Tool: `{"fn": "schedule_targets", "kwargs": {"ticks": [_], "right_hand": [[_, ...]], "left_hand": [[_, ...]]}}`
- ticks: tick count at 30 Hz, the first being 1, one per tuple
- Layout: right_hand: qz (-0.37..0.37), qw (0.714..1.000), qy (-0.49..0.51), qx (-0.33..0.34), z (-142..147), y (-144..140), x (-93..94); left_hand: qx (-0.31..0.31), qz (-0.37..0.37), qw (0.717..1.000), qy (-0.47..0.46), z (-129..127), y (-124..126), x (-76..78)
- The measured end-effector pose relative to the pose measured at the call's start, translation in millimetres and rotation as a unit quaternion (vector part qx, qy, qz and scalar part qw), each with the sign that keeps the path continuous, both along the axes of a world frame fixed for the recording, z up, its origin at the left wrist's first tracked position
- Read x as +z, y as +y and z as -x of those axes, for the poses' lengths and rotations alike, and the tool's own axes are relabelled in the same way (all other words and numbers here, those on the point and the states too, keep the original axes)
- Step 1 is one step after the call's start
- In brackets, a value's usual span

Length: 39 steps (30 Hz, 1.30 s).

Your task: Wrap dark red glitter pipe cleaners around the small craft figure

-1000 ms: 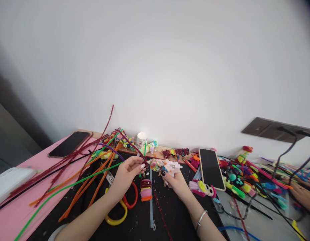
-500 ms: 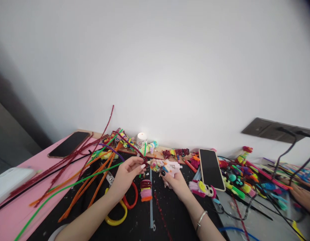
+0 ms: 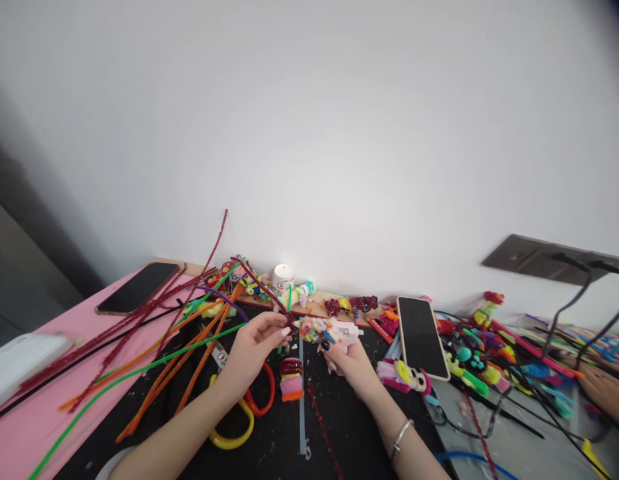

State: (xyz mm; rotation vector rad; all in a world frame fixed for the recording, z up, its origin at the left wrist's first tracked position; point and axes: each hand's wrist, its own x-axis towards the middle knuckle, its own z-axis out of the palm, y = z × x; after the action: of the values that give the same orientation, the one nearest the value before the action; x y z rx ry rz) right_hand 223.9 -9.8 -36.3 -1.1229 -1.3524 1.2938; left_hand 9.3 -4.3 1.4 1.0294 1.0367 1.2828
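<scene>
Two hands are raised above the black mat (image 3: 339,427): a dark-red pipe cleaner (image 3: 262,288) is pinched in the left hand (image 3: 252,350), a sticker-covered pink glue gun (image 3: 332,331) is gripped by the right hand (image 3: 352,363). Nozzle and stem end are nearly touching; gluing seems under way. Farther right, a phone (image 3: 422,337) is lying.

Plain white wall (image 3: 309,133) fills most of view, evenly lit, brighter toward centre. Dark grey panel (image 3: 34,220) at left edge. Dark socket plate (image 3: 529,257) on wall at right, black cables (image 3: 572,300) plugged in. Pink tabletop (image 3: 54,327) left, black mat (image 3: 284,433) centre.
</scene>
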Motion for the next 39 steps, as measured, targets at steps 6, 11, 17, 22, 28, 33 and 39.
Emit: {"fn": "schedule_targets", "kwargs": {"ticks": [6,11,17,22,28,33,39], "right_hand": [[-0.001,1.000,-0.002,0.004,-0.6,-0.6,0.1],[-0.002,1.000,-0.006,0.002,-2.0,1.2,-3.2],[0.006,1.000,-0.012,0.011,-3.7,2.8,-6.2],[0.009,1.000,-0.002,0.014,-2.7,1.9,-5.1],[0.004,1.000,0.010,0.023,-1.1,1.8,-4.0],[0.000,1.000,0.005,0.020,-0.5,2.3,-4.5],[-0.020,0.999,-0.029,0.014,-0.1,0.7,-2.0]], "left_hand": [[0.010,-0.001,1.000,0.001,2.1,0.4,0.9],[0.018,-0.012,1.000,0.017,3.4,1.6,-0.7],[0.034,-0.021,0.999,0.024,4.1,4.8,-2.1],[0.044,-0.024,0.999,0.020,5.1,5.8,-3.6],[0.045,-0.027,0.998,0.016,5.6,6.2,-5.6],[0.046,-0.027,0.999,0.010,5.6,5.0,-3.6],[0.050,-0.031,0.998,0.005,5.9,6.5,-7.3]]}}
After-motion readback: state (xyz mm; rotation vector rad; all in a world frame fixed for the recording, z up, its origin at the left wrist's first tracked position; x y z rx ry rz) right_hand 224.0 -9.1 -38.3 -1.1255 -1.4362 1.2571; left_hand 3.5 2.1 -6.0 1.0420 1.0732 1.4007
